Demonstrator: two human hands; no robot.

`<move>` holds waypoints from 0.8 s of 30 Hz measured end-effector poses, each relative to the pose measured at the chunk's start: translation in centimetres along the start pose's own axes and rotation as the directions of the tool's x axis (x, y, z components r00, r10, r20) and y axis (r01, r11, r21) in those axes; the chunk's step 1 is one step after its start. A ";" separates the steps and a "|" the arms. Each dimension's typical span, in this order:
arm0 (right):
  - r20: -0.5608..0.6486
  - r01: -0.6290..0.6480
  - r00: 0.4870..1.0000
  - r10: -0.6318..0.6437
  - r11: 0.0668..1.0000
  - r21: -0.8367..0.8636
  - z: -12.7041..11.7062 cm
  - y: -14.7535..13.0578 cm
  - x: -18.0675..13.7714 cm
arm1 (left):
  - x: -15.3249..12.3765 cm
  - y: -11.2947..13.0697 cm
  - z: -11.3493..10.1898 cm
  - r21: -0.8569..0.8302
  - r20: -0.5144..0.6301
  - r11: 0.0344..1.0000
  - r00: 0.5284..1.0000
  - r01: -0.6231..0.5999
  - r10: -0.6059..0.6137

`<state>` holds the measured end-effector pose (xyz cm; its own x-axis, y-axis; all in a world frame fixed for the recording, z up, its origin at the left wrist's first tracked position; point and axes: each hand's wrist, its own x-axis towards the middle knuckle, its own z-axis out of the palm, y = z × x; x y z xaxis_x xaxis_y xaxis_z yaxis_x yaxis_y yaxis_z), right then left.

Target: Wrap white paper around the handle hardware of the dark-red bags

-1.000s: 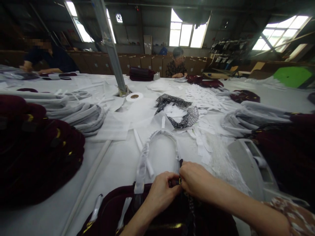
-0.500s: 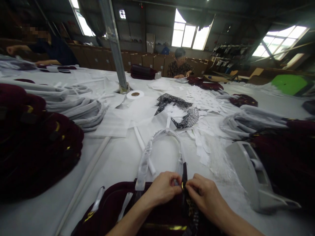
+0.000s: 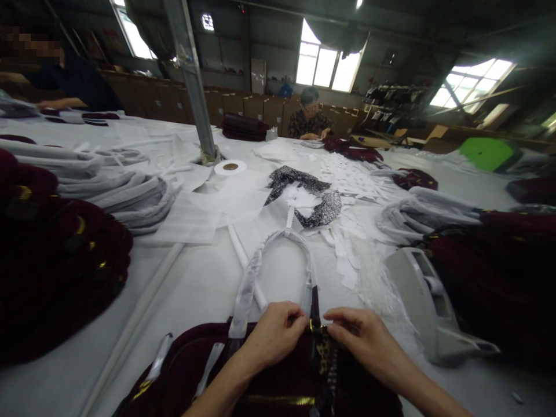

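Observation:
A dark maroon bag (image 3: 195,347) with a gold zipper lies at the table's near edge. Its handle (image 3: 247,284), wrapped in whitish plastic, stands up in a loop. My left hand (image 3: 278,333) is closed, its fingertips beside the handle's dark right-hand base and gold ring; what they pinch is hidden. On the other side, my right hand (image 3: 367,341) has thumb and forefinger apart, the tips close to the gold clasp of a hanging charm (image 3: 324,353). The charm, with gold chain and a dark-and-light strip, hangs down the bag's front below the ring.
Stacked maroon bags (image 3: 65,272) with wrapped handles rise at left; more bags (image 3: 490,260) lie right. A grey tape dispenser (image 3: 430,307) stands right of my hand. Ahead are patterned fabric (image 3: 319,211), paper scraps, a white roll (image 3: 230,168) and a metal post (image 3: 191,75). Two people sit farther off.
My right hand's fingers have spread and drawn slightly away from the gold ring. The charm now shows more plainly below it. The whole view has shifted a little.

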<state>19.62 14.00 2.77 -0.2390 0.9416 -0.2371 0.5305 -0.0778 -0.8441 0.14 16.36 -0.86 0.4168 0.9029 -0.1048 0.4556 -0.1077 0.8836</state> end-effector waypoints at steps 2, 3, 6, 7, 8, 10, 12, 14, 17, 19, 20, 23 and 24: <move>0.105 -0.076 0.993 0.056 0.979 0.191 -1.3 -0.5 -0.7 | 0.0 0.0 -0.1 0.002 -0.032 1.000 0.999 0.018 -0.018; 0.138 -0.108 0.988 0.074 0.959 0.263 -1.9 -0.6 -1.1 | 0.0 0.0 -0.1 0.001 -0.048 1.000 0.999 0.023 -0.023; 0.140 -0.159 0.984 0.110 0.898 0.410 -3.0 -0.8 -2.2 | 0.1 0.1 -0.2 -0.023 -0.097 0.999 0.994 0.046 -0.048; 0.125 -0.152 0.986 0.107 0.884 0.441 -3.1 -0.8 -2.4 | 0.2 0.1 -0.1 -0.038 -0.112 0.998 0.992 0.050 -0.054; 0.099 -0.131 0.990 0.096 0.874 0.468 -3.1 -0.7 -2.5 | 0.1 0.2 -0.1 -0.056 -0.127 0.997 0.990 0.052 -0.059; 0.028 -0.076 0.997 0.071 0.854 0.515 -2.7 -0.5 -2.4 | 0.1 0.3 0.0 -0.097 -0.162 0.994 0.985 0.049 -0.065; -0.054 -0.026 0.996 0.067 0.829 0.559 -2.0 -0.4 -2.0 | 0.1 0.6 0.2 -0.173 -0.187 0.983 0.978 0.056 -0.089; -0.131 0.015 0.988 0.078 0.806 0.592 -1.1 -0.5 -1.4 | 0.1 0.8 0.3 -0.329 -0.164 0.942 0.977 0.074 -0.134; -0.237 0.077 0.968 0.079 0.807 0.586 0.4 -0.9 -0.5 | 0.2 0.9 0.6 -0.633 -0.055 0.768 0.984 0.096 -0.169; -0.341 0.131 0.938 0.058 0.854 0.504 1.2 -0.9 0.0 | 0.3 0.7 0.7 -0.742 -0.031 0.663 0.983 0.097 -0.179; -0.400 0.165 0.916 0.024 0.887 0.431 1.6 -0.8 0.2 | 0.3 0.6 0.7 -0.762 -0.036 0.640 0.980 0.100 -0.195; -0.494 0.287 0.850 -0.183 0.947 0.144 2.4 -0.3 0.5 | 0.4 0.2 0.7 -0.761 -0.040 0.636 0.969 0.127 -0.242; -0.486 0.325 0.837 -0.252 0.943 0.071 2.5 -0.1 0.6 | 0.4 0.2 0.6 -0.764 -0.018 0.630 0.970 0.143 -0.243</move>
<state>17.36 13.74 1.53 0.0611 0.9669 0.2479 0.3649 0.2095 -0.9072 0.90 16.43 -1.03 0.2795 0.9094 -0.3080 -0.2539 0.3794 0.8897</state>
